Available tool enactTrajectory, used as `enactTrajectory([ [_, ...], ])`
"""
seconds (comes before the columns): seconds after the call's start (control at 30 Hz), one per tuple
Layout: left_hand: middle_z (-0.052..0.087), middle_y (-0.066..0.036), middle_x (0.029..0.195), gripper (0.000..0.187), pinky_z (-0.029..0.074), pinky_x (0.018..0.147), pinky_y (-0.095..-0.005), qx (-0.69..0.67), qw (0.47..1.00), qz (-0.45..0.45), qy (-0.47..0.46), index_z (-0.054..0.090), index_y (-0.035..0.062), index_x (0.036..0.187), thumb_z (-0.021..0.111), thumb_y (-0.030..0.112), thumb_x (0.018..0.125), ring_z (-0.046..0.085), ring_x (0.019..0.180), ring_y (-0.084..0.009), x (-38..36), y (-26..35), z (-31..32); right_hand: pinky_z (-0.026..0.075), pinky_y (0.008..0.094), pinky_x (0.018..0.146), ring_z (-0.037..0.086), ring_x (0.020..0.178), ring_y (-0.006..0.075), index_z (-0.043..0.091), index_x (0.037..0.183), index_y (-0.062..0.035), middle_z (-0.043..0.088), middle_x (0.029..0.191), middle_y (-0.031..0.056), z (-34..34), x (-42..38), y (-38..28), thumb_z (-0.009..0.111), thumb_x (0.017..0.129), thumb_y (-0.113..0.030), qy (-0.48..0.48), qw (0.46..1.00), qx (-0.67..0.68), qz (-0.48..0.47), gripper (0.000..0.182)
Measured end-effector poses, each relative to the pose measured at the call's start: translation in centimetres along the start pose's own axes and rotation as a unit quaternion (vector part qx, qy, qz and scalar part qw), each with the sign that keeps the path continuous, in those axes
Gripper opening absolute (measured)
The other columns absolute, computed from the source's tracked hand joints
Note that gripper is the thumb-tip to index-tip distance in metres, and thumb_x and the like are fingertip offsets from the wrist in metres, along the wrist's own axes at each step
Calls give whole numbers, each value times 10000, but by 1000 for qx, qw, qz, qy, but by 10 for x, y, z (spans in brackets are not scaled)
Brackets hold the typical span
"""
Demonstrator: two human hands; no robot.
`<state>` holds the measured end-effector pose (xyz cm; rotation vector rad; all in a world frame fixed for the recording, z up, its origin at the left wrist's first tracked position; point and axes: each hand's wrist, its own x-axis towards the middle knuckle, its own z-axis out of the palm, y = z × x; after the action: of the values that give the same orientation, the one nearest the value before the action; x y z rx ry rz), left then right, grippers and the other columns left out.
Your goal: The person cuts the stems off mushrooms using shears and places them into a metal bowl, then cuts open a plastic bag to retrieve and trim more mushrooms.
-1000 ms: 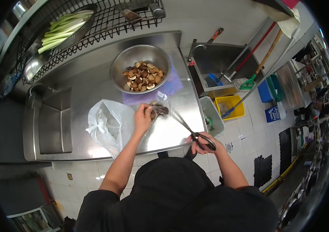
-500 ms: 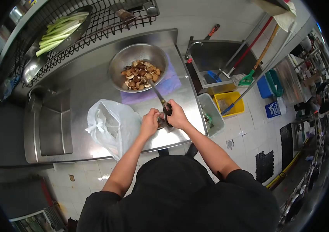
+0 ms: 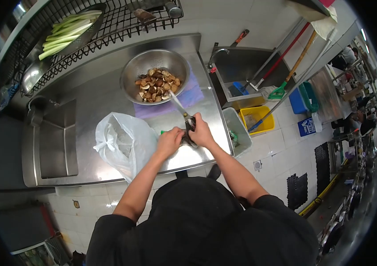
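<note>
My right hand point(image 3: 201, 131) is closed around the black handles of a pair of scissors point(image 3: 179, 105), whose long metal blades point away toward the mushrooms. My left hand point(image 3: 169, 141) is closed close beside the handles, fingertips pinched together; what they hold is hidden. A small green bit point(image 3: 163, 132) shows by its knuckles. Something dark lies under both hands, too covered to name. Beyond the blades stands a steel colander point(image 3: 128, 82) with cut brown mushrooms point(image 3: 157, 84) in it, on a purple cloth point(image 3: 193, 94). Left of my left hand sits a white plastic bag point(image 3: 124, 137).
The steel counter point(image 3: 91, 106) has a sink basin point(image 3: 58, 142) at its left end. Leeks point(image 3: 71, 33) lie on the wire rack above. To the right are a grey bin point(image 3: 241, 139), a yellow bucket point(image 3: 263, 124) and a deep sink point(image 3: 246, 66) with long-handled tools.
The view has shifted slightly, so the scene sits a little further left. The green bit now shows beside my left hand. My right hand keeps hold of the scissors.
</note>
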<state>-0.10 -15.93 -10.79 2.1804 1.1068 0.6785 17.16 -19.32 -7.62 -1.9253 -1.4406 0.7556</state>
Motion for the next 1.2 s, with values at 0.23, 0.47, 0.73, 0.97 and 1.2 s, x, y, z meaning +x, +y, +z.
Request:
enactTrajectory([
  [0.23,679,-166,759,285,485,611,-403,-98,982,-156,-30,694,22,844,759,299,821,643,655,-352,6,5,-16,490,375,757,606,791,277,406,1096,-30,591,871,167,-6,-4,5,647,833,-5,-40,990,120,-57,358],
  [0.47,621,-179,799,189,482,674,-431,14,997,-26,71,631,7,777,724,170,751,614,753,-392,14,0,5,471,358,735,574,775,263,399,1098,-29,550,863,154,15,-3,23,601,880,-35,-111,975,163,-100,298],
  [0.73,611,-187,779,224,465,654,-484,3,995,-77,70,555,-5,737,738,124,727,606,733,-399,22,-23,-12,505,449,777,646,861,440,391,1139,-27,632,911,221,-9,-7,-1,625,798,-7,-97,989,84,-73,414],
  [0.97,659,-206,837,211,501,710,-494,-54,992,-75,83,598,-20,749,712,154,784,638,793,-422,16,5,-1,489,491,761,634,873,456,384,1141,-37,637,904,235,9,-4,-2,679,734,-1,-27,992,41,-118,504],
  [1.2,674,-216,915,130,514,733,-516,33,983,-130,125,590,-5,882,640,89,808,650,840,-431,19,18,-6,486,519,756,618,893,490,399,1120,-52,639,894,255,36,4,9,628,721,28,80,989,91,-88,467],
])
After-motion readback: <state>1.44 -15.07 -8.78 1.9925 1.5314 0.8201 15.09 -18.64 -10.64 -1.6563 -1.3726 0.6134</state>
